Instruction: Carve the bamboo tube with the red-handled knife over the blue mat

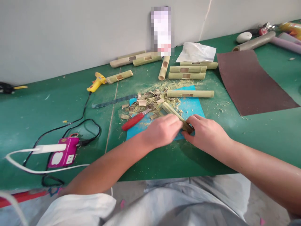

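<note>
Legible text, labels, numbers: none. Marking on yellow packet (290, 27), upper right of frame: too blurred to read.

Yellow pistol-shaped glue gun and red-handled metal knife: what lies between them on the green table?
In the head view, a thin dark flat strip crosses the stretch between the glue gun and knife, with scattered brownish chips nearer the knife.

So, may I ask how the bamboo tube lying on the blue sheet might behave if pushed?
The bamboo tube would probably roll, being round; it looks stiff, with straight walls; and its cut window suggests a hollow, likely light body.
</note>
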`<move>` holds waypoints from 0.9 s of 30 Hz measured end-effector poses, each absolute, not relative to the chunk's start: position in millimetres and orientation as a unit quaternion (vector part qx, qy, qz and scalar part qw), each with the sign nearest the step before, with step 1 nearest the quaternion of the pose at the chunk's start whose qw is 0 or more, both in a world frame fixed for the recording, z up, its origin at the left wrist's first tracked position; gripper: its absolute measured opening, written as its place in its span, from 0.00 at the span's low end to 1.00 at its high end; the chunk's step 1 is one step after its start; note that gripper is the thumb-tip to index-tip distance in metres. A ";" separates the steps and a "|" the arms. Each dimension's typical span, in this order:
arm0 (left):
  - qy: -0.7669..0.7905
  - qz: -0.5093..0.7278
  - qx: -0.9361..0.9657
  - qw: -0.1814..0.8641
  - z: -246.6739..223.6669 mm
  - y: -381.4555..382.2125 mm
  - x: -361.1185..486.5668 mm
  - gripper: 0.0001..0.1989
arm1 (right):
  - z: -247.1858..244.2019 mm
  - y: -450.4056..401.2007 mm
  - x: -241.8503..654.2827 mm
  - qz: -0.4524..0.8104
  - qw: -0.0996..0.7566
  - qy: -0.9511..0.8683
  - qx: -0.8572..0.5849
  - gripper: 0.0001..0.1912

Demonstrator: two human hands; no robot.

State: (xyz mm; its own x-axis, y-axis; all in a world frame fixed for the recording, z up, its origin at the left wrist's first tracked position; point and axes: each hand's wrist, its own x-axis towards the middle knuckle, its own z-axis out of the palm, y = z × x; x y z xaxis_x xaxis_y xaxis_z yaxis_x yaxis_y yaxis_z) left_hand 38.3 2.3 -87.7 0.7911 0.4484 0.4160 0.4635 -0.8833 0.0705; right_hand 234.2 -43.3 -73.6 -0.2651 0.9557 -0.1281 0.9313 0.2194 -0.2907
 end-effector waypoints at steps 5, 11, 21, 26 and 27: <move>-0.269 -0.231 -0.935 0.028 -88.1 4.4 37.3 0.16 | -74.2 -44.4 234.9 0.146 0.048 -0.779 -0.608 0.07; -0.243 -0.218 -0.945 -0.012 -89.0 2.6 39.3 0.15 | -75.2 -44.8 234.0 0.150 0.044 -0.787 -0.597 0.06; -0.243 -0.246 -0.938 -0.037 -92.5 9.2 33.8 0.14 | -76.3 -44.1 233.2 0.147 0.050 -0.783 -0.603 0.07; -0.268 -0.277 -0.922 -0.028 -93.7 12.9 31.1 0.13 | -77.3 -45.3 233.8 0.144 0.057 -0.783 -0.603 0.08; -0.254 -0.269 -0.929 -0.031 -93.9 12.7 31.2 0.12 | -77.6 -45.5 233.7 0.142 0.055 -0.784 -0.601 0.08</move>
State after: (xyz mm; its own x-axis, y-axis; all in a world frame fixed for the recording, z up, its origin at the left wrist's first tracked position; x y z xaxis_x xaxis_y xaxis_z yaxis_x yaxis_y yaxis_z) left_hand 31.2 12.7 -93.9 0.7267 0.4873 0.4841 0.4545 -0.8696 0.1931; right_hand 233.7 -45.5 -77.6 -0.2706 0.9590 -0.0846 0.9275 0.2361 -0.2897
